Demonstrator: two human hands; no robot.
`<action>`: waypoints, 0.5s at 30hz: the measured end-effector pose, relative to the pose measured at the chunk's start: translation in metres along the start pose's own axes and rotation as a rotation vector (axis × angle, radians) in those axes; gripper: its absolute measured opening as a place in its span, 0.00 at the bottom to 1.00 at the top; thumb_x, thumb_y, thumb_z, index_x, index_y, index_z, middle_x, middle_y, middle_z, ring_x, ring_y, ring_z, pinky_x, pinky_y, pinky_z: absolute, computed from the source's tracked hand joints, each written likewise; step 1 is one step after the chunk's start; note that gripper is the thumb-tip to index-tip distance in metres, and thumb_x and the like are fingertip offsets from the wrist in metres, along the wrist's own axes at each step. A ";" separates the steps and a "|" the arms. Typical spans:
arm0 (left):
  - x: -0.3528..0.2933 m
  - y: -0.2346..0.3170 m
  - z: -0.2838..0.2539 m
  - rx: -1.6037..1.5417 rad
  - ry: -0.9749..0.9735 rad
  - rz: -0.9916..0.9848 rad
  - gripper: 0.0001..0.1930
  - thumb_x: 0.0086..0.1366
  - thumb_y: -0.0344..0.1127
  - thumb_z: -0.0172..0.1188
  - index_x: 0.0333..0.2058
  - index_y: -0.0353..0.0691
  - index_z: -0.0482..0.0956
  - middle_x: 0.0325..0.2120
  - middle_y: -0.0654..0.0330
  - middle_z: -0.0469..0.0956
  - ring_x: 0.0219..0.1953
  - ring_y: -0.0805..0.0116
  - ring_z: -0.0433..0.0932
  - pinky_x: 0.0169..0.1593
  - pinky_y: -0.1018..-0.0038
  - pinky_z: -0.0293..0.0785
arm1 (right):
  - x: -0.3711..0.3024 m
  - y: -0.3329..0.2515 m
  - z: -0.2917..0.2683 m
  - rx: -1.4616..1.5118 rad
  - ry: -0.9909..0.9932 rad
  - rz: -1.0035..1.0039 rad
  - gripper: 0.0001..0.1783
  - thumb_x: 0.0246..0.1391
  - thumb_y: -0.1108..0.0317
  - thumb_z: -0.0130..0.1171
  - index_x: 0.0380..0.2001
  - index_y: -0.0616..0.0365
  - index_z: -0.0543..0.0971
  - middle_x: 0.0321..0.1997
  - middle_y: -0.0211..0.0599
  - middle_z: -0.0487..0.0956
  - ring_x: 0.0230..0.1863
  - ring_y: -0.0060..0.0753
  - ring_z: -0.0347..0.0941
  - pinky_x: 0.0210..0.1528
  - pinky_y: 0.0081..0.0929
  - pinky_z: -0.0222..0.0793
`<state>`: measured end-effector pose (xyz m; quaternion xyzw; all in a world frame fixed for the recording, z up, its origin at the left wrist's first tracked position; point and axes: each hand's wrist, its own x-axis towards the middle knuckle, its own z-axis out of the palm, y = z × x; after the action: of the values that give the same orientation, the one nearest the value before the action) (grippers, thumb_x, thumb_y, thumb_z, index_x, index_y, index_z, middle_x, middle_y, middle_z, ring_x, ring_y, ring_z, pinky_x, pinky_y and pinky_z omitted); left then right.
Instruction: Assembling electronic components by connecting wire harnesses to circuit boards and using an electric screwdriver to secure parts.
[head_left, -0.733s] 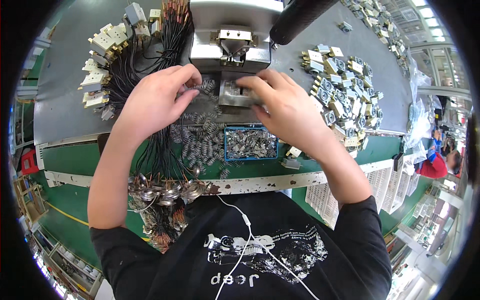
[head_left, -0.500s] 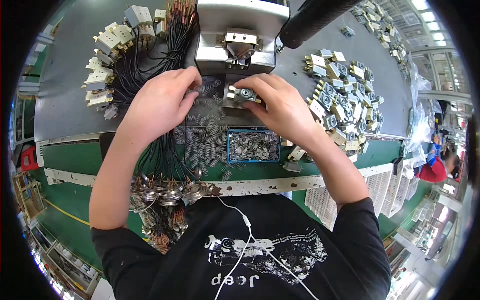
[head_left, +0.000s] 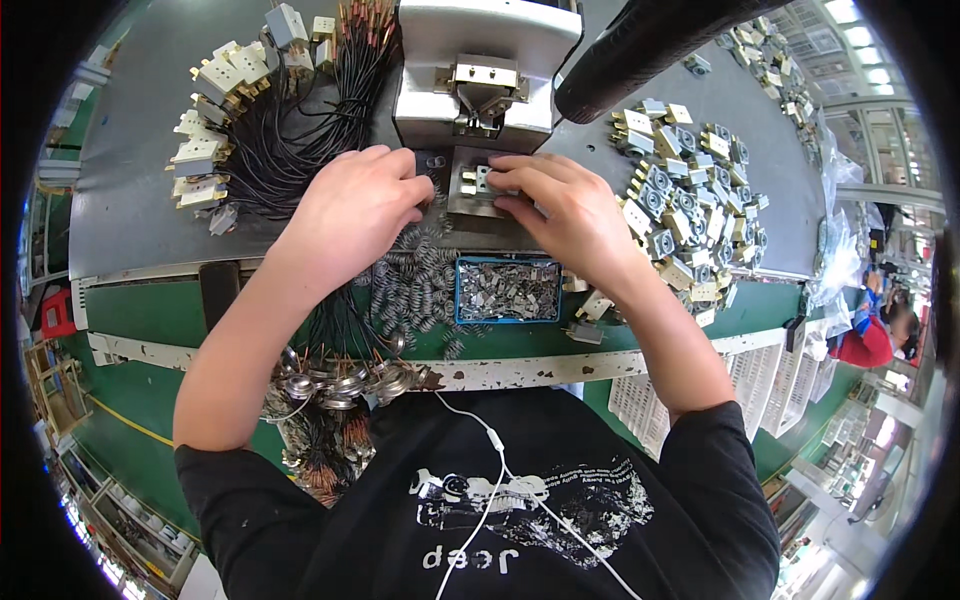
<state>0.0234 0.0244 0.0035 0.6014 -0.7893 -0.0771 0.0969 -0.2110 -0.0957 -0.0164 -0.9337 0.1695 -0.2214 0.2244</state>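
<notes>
My right hand (head_left: pixel 570 205) grips a small switch-like block (head_left: pixel 477 181) with brass terminals, on the metal plate (head_left: pixel 470 207) in front of the press. Its fingers cover the block's right part. My left hand (head_left: pixel 355 215) is beside the plate, above loose coil springs (head_left: pixel 415 275). Thumb and fingers are pinched together; whatever lies between them is hidden. Nearer to me, a blue tray (head_left: pixel 508 322) holds small metal pieces. A steel press (head_left: pixel 425 95) stands just beyond both hands.
Similar blocks (head_left: pixel 690 200) lie heaped at the right. Black wires (head_left: pixel 345 120) with attached white and grey blocks (head_left: pixel 200 155) spread at the left. A thick black handle (head_left: pixel 640 50) slants over the bench at upper right. Round metal parts (head_left: pixel 345 380) hang at the front edge.
My left hand has moved right, closer to the metal plate, with its fingers drawn together. My right hand has shifted slightly right, and its fingers now cover more of the block.
</notes>
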 end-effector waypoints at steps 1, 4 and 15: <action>0.000 -0.001 0.003 -0.001 0.001 -0.001 0.07 0.58 0.33 0.69 0.34 0.42 0.82 0.33 0.60 0.77 0.42 0.59 0.79 0.47 0.62 0.76 | 0.000 -0.001 0.000 0.000 -0.001 -0.001 0.13 0.52 0.71 0.70 0.42 0.56 0.84 0.52 0.36 0.85 0.47 0.45 0.81 0.50 0.39 0.78; -0.001 -0.005 0.009 -0.017 0.041 0.020 0.08 0.57 0.33 0.69 0.35 0.41 0.81 0.32 0.59 0.76 0.42 0.58 0.79 0.46 0.62 0.77 | 0.000 -0.003 0.003 -0.024 0.010 -0.018 0.14 0.51 0.72 0.70 0.43 0.56 0.84 0.52 0.37 0.85 0.46 0.45 0.81 0.49 0.38 0.79; -0.021 -0.016 -0.048 -0.563 0.316 -0.303 0.09 0.66 0.28 0.64 0.45 0.38 0.80 0.28 0.65 0.74 0.26 0.75 0.68 0.32 0.76 0.68 | -0.002 -0.084 0.016 0.446 -0.296 0.184 0.14 0.61 0.68 0.64 0.49 0.58 0.82 0.30 0.43 0.84 0.28 0.46 0.81 0.33 0.38 0.78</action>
<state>0.0550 0.0399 0.0450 0.6659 -0.6142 -0.2108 0.3673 -0.1866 -0.0184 0.0118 -0.8641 0.1659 -0.0934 0.4659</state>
